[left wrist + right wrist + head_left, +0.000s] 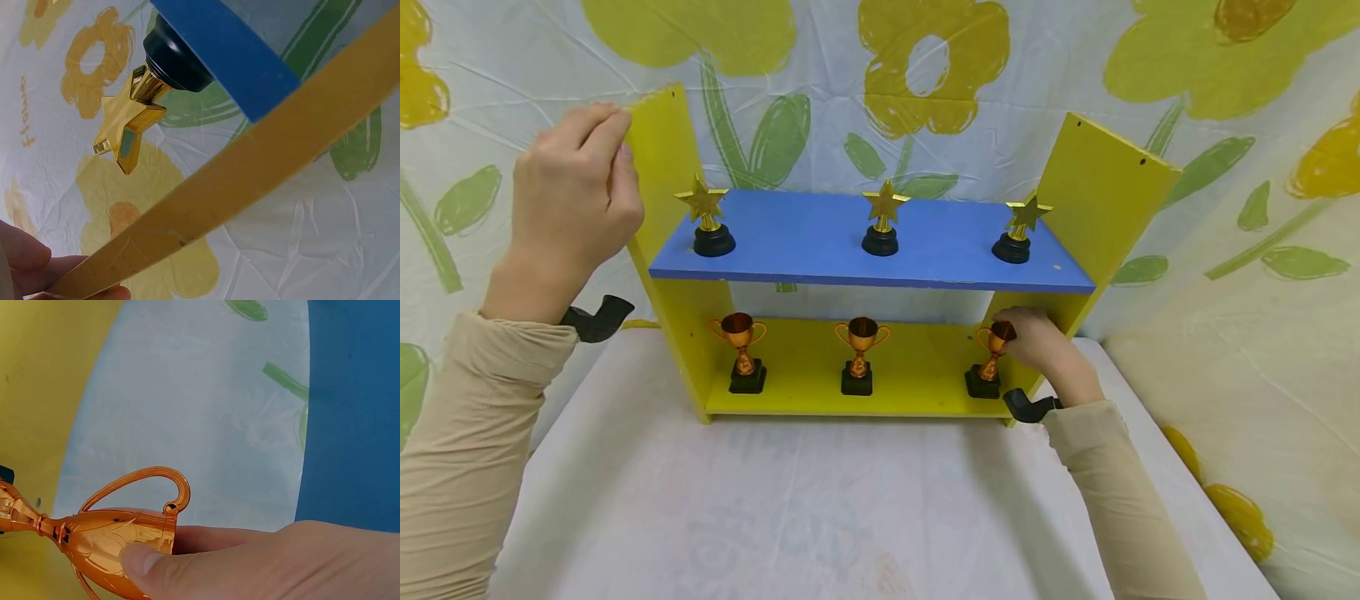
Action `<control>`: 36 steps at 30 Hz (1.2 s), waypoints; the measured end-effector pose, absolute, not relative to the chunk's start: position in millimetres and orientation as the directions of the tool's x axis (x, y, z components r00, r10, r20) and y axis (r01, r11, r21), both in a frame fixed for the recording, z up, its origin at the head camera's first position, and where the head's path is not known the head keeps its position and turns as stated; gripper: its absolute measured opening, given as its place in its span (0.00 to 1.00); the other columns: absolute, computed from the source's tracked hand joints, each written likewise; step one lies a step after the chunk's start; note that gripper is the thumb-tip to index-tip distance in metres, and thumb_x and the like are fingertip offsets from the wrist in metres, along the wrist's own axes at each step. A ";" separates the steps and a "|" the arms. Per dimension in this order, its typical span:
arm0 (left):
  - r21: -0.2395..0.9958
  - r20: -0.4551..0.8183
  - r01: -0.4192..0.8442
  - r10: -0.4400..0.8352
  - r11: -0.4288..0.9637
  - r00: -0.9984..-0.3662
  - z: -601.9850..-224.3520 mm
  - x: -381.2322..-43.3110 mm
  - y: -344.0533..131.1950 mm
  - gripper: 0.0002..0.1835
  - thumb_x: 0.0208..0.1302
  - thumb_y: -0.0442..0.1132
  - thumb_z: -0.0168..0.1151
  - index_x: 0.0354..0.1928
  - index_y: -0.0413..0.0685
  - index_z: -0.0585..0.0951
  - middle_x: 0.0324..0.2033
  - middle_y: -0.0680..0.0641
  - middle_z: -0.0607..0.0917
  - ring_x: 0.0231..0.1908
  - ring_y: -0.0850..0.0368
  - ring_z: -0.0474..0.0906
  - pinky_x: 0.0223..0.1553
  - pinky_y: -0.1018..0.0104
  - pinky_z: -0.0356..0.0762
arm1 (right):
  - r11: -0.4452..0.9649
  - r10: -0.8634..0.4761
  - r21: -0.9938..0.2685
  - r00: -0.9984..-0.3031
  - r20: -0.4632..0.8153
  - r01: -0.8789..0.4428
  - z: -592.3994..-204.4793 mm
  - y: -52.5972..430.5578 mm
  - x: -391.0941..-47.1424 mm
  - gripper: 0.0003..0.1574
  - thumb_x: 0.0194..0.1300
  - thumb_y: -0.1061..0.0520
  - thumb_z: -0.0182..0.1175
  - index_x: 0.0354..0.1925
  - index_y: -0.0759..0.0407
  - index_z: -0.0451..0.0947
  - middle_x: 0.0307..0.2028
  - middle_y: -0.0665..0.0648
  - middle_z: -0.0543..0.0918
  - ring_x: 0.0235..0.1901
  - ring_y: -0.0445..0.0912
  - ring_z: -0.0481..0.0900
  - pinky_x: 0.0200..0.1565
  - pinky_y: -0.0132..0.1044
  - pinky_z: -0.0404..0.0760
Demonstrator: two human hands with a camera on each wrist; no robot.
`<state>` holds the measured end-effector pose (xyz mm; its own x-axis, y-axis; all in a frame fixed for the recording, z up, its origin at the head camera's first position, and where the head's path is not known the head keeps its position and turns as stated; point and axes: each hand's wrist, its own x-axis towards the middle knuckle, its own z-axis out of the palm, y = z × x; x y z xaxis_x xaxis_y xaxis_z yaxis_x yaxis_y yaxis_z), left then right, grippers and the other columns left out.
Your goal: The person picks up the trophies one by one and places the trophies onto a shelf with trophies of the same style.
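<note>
My left hand [580, 179] grips the top of the left yellow side panel [666, 133] of a small shelf; in the left wrist view its fingers [28, 250] wrap the panel's end. With thumb and fingers, my right hand [1037, 337] pinches the cup of a bronze-coloured trophy [115, 540]. That trophy's black base [982, 382] is at the right of the lower yellow board [797, 408], upright or nearly so. Two like trophies stand on the same board, one at the left [745, 362] and one in the middle [859, 360]. Part of the right hand's fingers is hidden behind the cup.
On the upper blue board [790, 271] stand three gold star trophies: left [703, 204], middle [883, 217] and right [1022, 225]. The right yellow side panel [1097, 196] rises beside my right hand. A flowered cloth [820, 50] hangs behind; a white cloth [760, 500] covers the table.
</note>
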<state>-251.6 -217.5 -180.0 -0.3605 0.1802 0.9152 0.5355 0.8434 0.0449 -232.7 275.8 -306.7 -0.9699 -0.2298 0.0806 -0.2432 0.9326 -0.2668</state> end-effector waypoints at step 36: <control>0.055 0.891 0.565 0.214 0.823 -0.400 -176.5 -248.6 -221.7 0.22 0.71 0.36 0.44 0.54 0.29 0.81 0.53 0.34 0.82 0.53 0.32 0.78 0.55 0.35 0.74 | 0.910 -0.252 -0.324 -0.966 0.061 -0.258 -307.1 273.5 -236.5 0.33 0.63 0.69 0.60 0.65 0.76 0.66 0.62 0.77 0.70 0.59 0.68 0.69 0.62 0.62 0.67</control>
<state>-248.6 -221.7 -176.5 -0.3996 0.2141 0.8913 0.5647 0.8234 0.0554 -236.5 273.5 -307.1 -0.9657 -0.2524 0.0609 -0.2583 0.9100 -0.3243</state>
